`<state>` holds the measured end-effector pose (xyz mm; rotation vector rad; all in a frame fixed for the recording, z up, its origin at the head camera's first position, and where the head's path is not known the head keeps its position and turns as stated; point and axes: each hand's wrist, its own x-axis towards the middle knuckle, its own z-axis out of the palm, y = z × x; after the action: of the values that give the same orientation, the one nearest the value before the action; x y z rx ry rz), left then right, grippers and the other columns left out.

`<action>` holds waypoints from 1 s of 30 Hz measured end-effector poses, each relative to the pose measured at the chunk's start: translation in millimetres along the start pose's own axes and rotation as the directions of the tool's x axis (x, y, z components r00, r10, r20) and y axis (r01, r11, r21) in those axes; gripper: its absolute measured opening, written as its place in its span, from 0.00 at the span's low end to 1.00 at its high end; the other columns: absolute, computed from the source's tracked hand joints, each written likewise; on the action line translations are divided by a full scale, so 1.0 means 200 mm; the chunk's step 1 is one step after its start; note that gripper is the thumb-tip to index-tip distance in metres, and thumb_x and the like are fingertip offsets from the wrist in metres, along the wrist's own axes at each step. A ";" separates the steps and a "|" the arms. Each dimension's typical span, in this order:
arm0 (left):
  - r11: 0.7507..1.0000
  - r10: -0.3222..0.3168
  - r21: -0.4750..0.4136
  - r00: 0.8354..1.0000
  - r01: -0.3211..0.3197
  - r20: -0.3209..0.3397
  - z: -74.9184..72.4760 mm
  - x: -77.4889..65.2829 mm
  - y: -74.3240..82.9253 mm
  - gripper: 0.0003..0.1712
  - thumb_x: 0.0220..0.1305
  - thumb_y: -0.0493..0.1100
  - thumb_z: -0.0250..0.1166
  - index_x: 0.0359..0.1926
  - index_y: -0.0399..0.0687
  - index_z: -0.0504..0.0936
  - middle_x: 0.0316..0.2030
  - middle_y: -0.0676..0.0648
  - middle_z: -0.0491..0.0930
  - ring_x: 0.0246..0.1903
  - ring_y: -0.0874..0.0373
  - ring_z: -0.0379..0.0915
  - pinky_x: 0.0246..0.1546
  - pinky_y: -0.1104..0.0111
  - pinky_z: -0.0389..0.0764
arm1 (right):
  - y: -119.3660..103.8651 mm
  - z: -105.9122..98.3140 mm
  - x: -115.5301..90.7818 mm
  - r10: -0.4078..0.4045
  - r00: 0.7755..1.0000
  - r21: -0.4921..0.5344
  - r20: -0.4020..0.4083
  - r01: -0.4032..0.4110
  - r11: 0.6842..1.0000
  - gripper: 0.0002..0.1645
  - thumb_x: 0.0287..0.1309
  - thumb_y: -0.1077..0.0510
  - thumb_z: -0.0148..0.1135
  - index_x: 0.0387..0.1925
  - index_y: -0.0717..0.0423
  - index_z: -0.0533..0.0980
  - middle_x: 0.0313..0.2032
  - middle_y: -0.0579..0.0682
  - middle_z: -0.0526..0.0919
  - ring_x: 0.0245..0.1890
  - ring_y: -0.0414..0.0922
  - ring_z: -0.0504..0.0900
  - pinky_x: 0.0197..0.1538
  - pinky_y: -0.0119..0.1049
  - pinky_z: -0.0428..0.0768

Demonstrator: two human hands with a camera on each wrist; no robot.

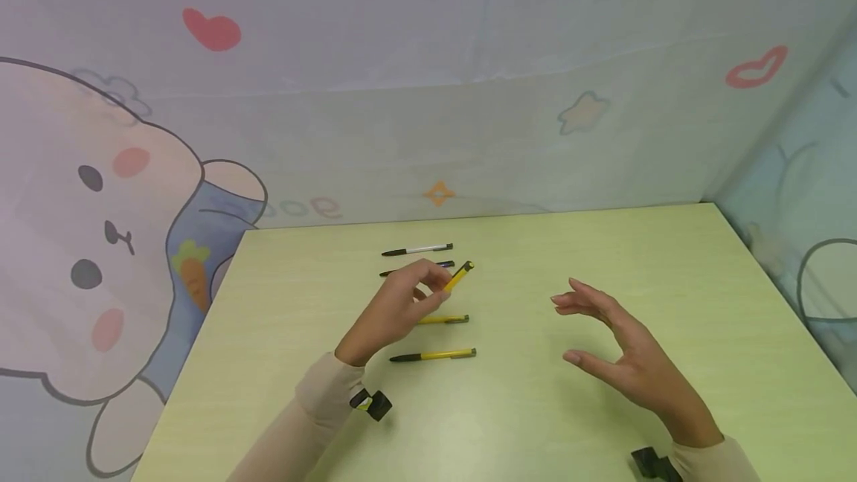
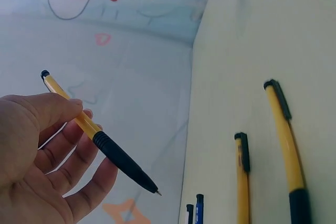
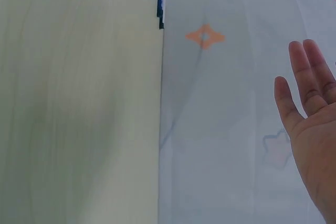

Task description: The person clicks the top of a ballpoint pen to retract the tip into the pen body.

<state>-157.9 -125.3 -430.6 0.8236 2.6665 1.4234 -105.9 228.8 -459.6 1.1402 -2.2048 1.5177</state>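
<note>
Standing behind the work area is a printed backdrop [image 1: 375, 140]; below it, the pale tabletop [image 1: 515, 415] carries four pens in a roughly parallel column. Your right hand [image 1: 626, 363] is above the right side, released and holding nothing, its thumb apart from the fingers. Your left hand [image 1: 398, 303] grasps the held yellow pen [image 2: 107, 145], pinching its barrel between thumb and fingers, raised clear of the surface and tilted.

On the tabletop, nearest you, lies the near yellow pen [image 1: 442, 355]; beyond it, the second yellow pen [image 1: 445, 319], partly hidden by your left hand; then the dark pen [image 1: 446, 264], also partly covered; farthest, the white pen [image 1: 422, 249].

Caution — the pinch is narrow, so the held pen could pivot or slip if thumb pressure eases. Lowering that hand carelessly could nudge the second yellow pen or the dark pen out of line. The metal tip [image 2: 158, 193] is exposed — contact at an angle could mark the surface.
</note>
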 end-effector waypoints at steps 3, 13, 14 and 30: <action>1.000 0.012 -0.019 1.000 -0.012 -0.012 0.01 -0.01 0.03 0.09 0.71 0.39 0.65 0.50 0.51 0.80 0.44 0.56 0.82 0.43 0.62 0.79 0.41 0.63 0.83 | -0.01 0.00 0.03 0.021 1.000 -0.012 0.015 -0.021 1.000 0.58 0.45 0.75 0.75 0.75 0.68 0.55 0.63 0.57 0.77 0.60 0.47 0.78 0.70 0.29 0.65; 0.997 0.014 -0.080 0.999 -0.018 -0.046 0.03 -0.03 0.08 0.09 0.70 0.39 0.66 0.49 0.51 0.81 0.44 0.56 0.83 0.46 0.61 0.79 0.44 0.58 0.83 | -0.08 0.04 0.11 0.044 0.999 -0.058 0.026 -0.042 0.997 0.60 0.42 0.76 0.76 0.76 0.63 0.57 0.61 0.56 0.78 0.59 0.45 0.79 0.70 0.26 0.63; 0.996 0.006 -0.092 0.999 -0.010 -0.045 0.03 -0.03 0.09 0.09 0.70 0.39 0.66 0.49 0.52 0.82 0.44 0.56 0.83 0.46 0.61 0.79 0.43 0.59 0.82 | -0.09 0.04 0.12 0.038 0.999 -0.059 0.024 -0.037 0.998 0.59 0.42 0.76 0.76 0.76 0.63 0.57 0.61 0.58 0.78 0.59 0.46 0.79 0.70 0.26 0.63; 0.950 -0.084 -0.302 0.996 0.079 -0.002 0.11 -0.07 0.21 0.08 0.69 0.38 0.67 0.48 0.46 0.83 0.42 0.51 0.83 0.44 0.58 0.81 0.45 0.63 0.84 | -0.09 0.06 0.19 0.103 0.992 -0.052 0.075 -0.099 0.994 0.58 0.49 0.68 0.78 0.77 0.52 0.58 0.64 0.50 0.77 0.62 0.42 0.76 0.70 0.26 0.61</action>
<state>-122.6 -96.6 -414.3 0.6681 2.3719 1.7593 -116.0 198.5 -430.2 1.1056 -2.3706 1.4736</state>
